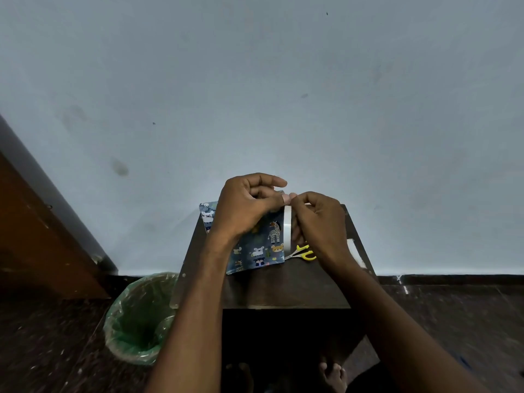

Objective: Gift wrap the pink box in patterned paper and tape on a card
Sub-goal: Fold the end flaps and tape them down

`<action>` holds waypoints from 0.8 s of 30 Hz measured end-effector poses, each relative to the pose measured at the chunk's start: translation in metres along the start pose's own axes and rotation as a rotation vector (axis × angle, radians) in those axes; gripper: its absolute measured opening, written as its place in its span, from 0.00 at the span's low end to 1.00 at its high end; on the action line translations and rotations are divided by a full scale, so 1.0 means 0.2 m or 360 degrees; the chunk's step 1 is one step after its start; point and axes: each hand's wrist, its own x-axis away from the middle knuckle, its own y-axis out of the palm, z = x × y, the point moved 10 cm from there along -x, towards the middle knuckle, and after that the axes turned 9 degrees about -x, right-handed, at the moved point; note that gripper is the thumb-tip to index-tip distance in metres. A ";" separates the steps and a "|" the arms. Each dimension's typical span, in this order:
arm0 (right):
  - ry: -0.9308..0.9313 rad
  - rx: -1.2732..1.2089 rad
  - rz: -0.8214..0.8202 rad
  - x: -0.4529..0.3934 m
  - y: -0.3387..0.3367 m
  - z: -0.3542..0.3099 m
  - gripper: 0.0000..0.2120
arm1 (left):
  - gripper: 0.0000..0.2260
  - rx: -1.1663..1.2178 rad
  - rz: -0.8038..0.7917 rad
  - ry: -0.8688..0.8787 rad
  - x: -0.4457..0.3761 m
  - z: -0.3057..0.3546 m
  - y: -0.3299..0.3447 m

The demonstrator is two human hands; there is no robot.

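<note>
The person's right hand (317, 222) grips a clear tape roll (288, 228); the left hand (246, 208), fingers curled, picks at its end at twelve o'clock; the animal-print wrapped box (255, 248) lies beneath; loosened tape may twist or stick to itself

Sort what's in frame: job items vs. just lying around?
In use for the job:
- wrapped box in animal-pattern paper, on the table
- tape roll, gripped by the right hand
- left hand, pinching at the top of the roll
- yellow-handled scissors, beside the box

Just lying about:
- bin with green liner, on the floor
- wooden door, at left
</note>
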 end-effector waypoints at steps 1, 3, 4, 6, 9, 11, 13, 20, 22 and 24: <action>-0.0047 0.0086 0.0049 0.00 -0.02 0.00 0.13 | 0.09 -0.0041 0.0003 -0.0007 0.00 -0.01 0.01; -0.0130 0.0333 0.0138 -0.02 -0.04 0.01 0.07 | 0.08 -0.0149 0.0012 -0.0019 0.00 -0.02 0.02; -0.0143 0.0421 0.0139 -0.03 -0.04 0.02 0.07 | 0.08 -0.0215 0.0017 -0.0014 0.00 -0.02 0.03; -0.0145 0.0541 0.0057 -0.06 -0.01 0.06 0.08 | 0.08 -0.0343 0.0033 0.0012 0.00 -0.01 0.03; -0.0090 0.0690 -0.0112 -0.11 0.02 0.17 0.09 | 0.07 -0.0432 0.0043 0.0043 0.00 -0.01 0.04; -0.0016 0.0949 -0.0259 -0.14 0.03 0.29 0.09 | 0.07 -0.0448 0.0039 0.0070 0.01 0.00 0.04; 0.0037 0.1246 -0.0427 -0.15 0.04 0.38 0.09 | 0.07 -0.0436 0.0023 0.0082 0.01 0.00 0.04; 0.0084 0.1626 -0.0783 -0.12 0.07 0.58 0.14 | 0.07 -0.0421 0.0028 0.0092 0.00 -0.02 0.04; 0.0065 0.1632 -0.0798 -0.11 0.07 0.59 0.14 | 0.07 -0.0419 0.0025 0.0099 0.00 -0.02 0.04; 0.0055 0.1615 -0.0826 -0.11 0.08 0.60 0.14 | 0.08 -0.0428 0.0024 0.0109 0.00 -0.01 0.04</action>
